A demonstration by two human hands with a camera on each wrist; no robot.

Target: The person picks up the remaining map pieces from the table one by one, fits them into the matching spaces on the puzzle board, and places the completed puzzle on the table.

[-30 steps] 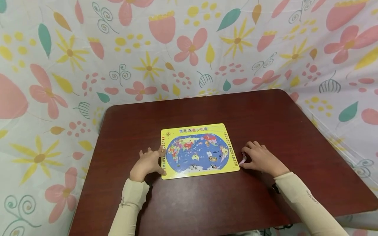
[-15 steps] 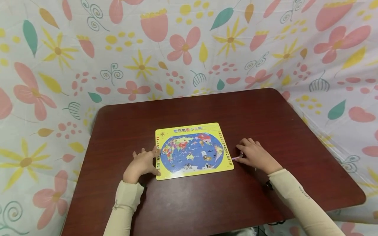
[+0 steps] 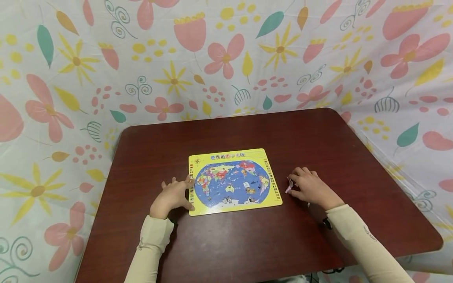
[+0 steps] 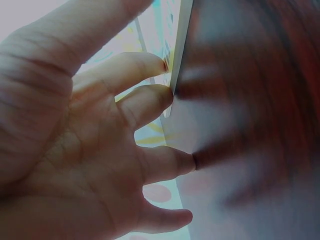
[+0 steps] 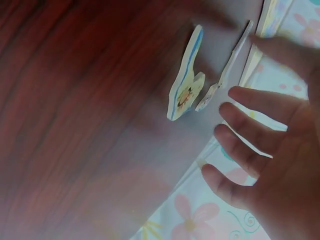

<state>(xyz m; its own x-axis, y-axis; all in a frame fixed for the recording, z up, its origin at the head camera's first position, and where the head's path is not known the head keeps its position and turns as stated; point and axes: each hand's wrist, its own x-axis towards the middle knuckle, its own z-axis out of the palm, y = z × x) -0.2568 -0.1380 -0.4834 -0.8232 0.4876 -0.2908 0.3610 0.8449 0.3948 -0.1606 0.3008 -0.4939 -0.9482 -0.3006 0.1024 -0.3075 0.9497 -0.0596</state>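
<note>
A yellow-bordered world map puzzle board (image 3: 230, 153) lies flat on the table. My left hand (image 3: 172, 197) rests at its left side, fingers spread, thumb by the lower left corner; in the left wrist view, two fingertips meet the board's edge (image 4: 181, 45). Just off the board's right side, my right hand (image 3: 313, 189) pinches a small pinkish puzzle piece (image 3: 289, 186) between thumb and fingers. The right wrist view gives this thin piece (image 5: 231, 65) nearly edge-on. Beside it there, a second puzzle piece (image 5: 186, 82) with a blue stripe and flower-like print lies on the table.
The dark red-brown table (image 3: 226, 243) has rounded corners. Behind it and along its sides hangs a flowered cloth (image 3: 226, 59). Dark cables (image 3: 332, 271) show below the front edge.
Half a second ago the pinched piece pointed at the board's right edge; now it has turned to a steeper angle and moved slightly right, away from the board. My left hand stays put.
</note>
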